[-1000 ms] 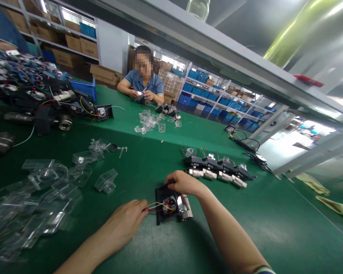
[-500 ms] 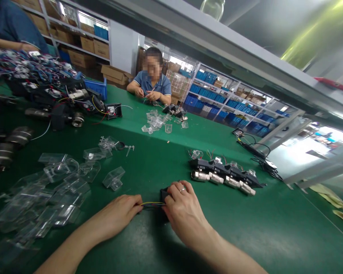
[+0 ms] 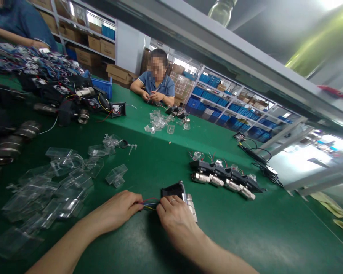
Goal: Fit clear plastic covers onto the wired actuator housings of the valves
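Low in the middle of the view, the left hand [image 3: 120, 205] has its fingers [image 3: 136, 199] pinched together on a bundle of thin wires [image 3: 150, 204], red, blue and yellow, which spans the short gap to the right hand [image 3: 175, 217]. The right one wears a ring [image 3: 173, 200] and is turned back upward, fingers bent over a black housing [image 3: 171, 189]; their tips are hidden, so I cannot tell how far they close or on exactly what.

The housing is down at the green desk [image 3: 231, 232], though whether its base lies flat is covered. Its far part shows past the knuckles: dull black, with a raised rim and a pale strip along its right side. Beside that strip is a shiny silver fitting [image 3: 191, 207], partly behind the hand.

Beyond the left hand lies one clear plastic piece [image 3: 116, 176], and farther left a loose heap of clear pieces [image 3: 53, 194]. Past the housing, to the right, runs a slanting row of black units [image 3: 217, 171] with silver fittings on its near side. Across the desk, a co-worker [image 3: 157, 85] sits, both hands together at small parts.
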Motion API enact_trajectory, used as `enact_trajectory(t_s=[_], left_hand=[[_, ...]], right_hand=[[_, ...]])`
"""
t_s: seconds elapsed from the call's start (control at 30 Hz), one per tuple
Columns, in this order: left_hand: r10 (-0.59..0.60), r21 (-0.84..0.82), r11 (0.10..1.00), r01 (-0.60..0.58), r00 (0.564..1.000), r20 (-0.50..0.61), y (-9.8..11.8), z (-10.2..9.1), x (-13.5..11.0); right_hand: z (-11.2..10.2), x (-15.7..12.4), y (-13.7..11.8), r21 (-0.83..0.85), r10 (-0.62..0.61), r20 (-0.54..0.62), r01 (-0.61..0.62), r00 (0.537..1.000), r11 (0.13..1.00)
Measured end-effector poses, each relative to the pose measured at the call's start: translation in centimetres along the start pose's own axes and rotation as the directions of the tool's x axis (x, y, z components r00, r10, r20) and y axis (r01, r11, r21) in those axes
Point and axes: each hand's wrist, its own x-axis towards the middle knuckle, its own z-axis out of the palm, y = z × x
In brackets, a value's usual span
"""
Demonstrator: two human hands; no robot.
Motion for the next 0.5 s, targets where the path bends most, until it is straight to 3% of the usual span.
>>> enact_trajectory(t_s=[0.07, 0.17, 0.3, 0.5], left_hand=[[0.004, 0.000, 1.000, -0.004, 1.000, 0.011, -0.1, -0.1, 0.0], [-0.004, 0.019, 1.000, 0.004, 1.000, 0.012, -0.3, -0.1, 0.0], [-0.042, 0.052, 0.998, 0.042, 0.999, 0.004, -0.3, -0.2, -0.2], [0.002, 0.142, 0.990, 0.008, 0.998, -0.065, 0.1, -0.6, -0.7]], right_hand=[[0.2, 0.3, -0.7, 0.007, 0.073, 0.019, -0.073, 0.997, 0.997], [1.6, 0.9, -1.9, -0.050, 0.110, -0.061, -0.113, 0.992, 0.992], [3.4, 1.8, -2.6, -0.078, 0.015, -0.110, -0.023, 0.994, 0.997], [3.4, 2.4, -2.0, 0.017, -0.081, -0.010, 0.081, 0.997, 0.997]])
